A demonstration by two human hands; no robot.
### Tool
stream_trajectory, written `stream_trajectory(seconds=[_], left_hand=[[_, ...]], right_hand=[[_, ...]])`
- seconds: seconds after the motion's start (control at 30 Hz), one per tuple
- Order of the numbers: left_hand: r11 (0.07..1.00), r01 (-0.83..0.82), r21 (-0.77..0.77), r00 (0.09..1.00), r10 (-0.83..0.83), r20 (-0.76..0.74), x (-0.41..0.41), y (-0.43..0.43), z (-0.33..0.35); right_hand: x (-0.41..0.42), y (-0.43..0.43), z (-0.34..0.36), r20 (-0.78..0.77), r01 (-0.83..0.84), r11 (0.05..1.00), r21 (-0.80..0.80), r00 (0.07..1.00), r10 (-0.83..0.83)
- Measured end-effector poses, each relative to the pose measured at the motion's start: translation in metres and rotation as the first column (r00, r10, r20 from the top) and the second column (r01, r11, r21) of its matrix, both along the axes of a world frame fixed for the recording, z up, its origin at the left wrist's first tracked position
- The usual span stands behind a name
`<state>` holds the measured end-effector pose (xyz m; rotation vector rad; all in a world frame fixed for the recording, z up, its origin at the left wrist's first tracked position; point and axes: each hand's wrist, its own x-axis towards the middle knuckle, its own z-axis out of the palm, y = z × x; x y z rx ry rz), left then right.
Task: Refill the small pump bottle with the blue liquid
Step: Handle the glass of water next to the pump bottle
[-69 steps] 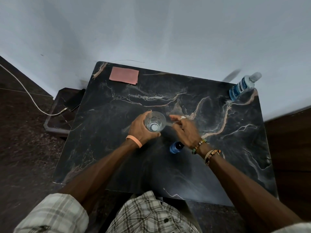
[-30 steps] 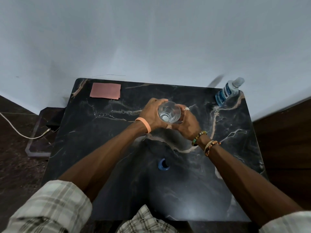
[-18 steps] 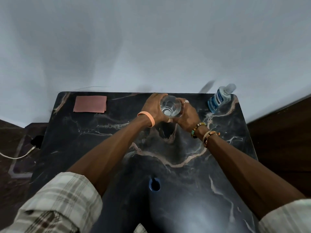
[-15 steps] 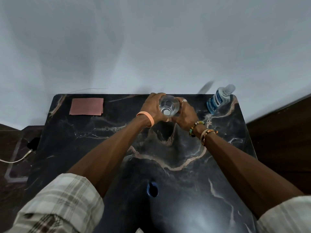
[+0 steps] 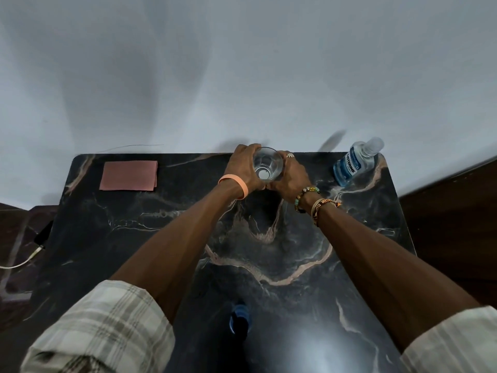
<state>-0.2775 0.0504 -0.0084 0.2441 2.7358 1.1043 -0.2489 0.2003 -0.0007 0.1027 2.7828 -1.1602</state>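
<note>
A clear drinking glass [image 5: 267, 165] stands near the far edge of the black marble table [image 5: 161, 238]. My left hand [image 5: 243, 168] grips its left side and my right hand [image 5: 291, 175] grips its right side. A large bottle of blue liquid [image 5: 353, 164] with a clear cap stands at the far right corner, well to the right of my right hand. A small blue-topped bottle [image 5: 239, 319] sits near the table's front edge, between my forearms. Its lower part is dark and hard to make out.
A pink folded cloth [image 5: 129, 175] lies at the far left corner. The white wall rises right behind the table's far edge. A white cable [image 5: 20, 262] and a dark low stand are on the floor to the left.
Both hands have carried the glass from the table's middle to its far edge. The right hand, free at first, came to hold the glass. The small blue-topped bottle stayed behind, near the front edge.
</note>
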Motion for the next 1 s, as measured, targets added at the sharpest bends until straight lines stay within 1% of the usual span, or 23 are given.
stream_trajectory(seconds=[0.2,0.53,0.67,0.77,0.83,1.0], left_hand=[[0.999,0.014,-0.046,0.999,-0.012,0.038,-0.004,0.0,-0.007],[1.0,-0.002,-0.022,0.997,0.003,0.074,-0.006,-0.004,-0.015],[1.0,0.017,-0.003,0.993,-0.016,0.113,-0.005,-0.005,-0.011],[0.997,0.062,-0.048,0.989,-0.055,0.135,-0.003,-0.007,-0.006],[0.996,0.064,-0.069,0.99,-0.055,0.128,0.0,-0.009,-0.006],[0.991,0.048,-0.129,0.995,-0.036,0.095,0.011,-0.022,-0.005]], right_hand=[[-0.004,0.0,-0.013,0.024,0.011,1.0,-0.018,1.0,-0.011],[-0.004,-0.002,-0.026,0.049,0.003,0.999,-0.052,0.999,-0.001],[-0.004,-0.001,-0.025,0.058,-0.009,0.999,-0.035,0.998,0.011],[-0.002,-0.002,-0.026,0.06,-0.016,1.0,-0.019,0.998,0.018],[0.0,-0.001,-0.026,0.067,-0.004,1.0,-0.006,0.998,0.004],[0.006,0.004,-0.02,0.162,0.066,0.998,-0.009,0.985,-0.064]])
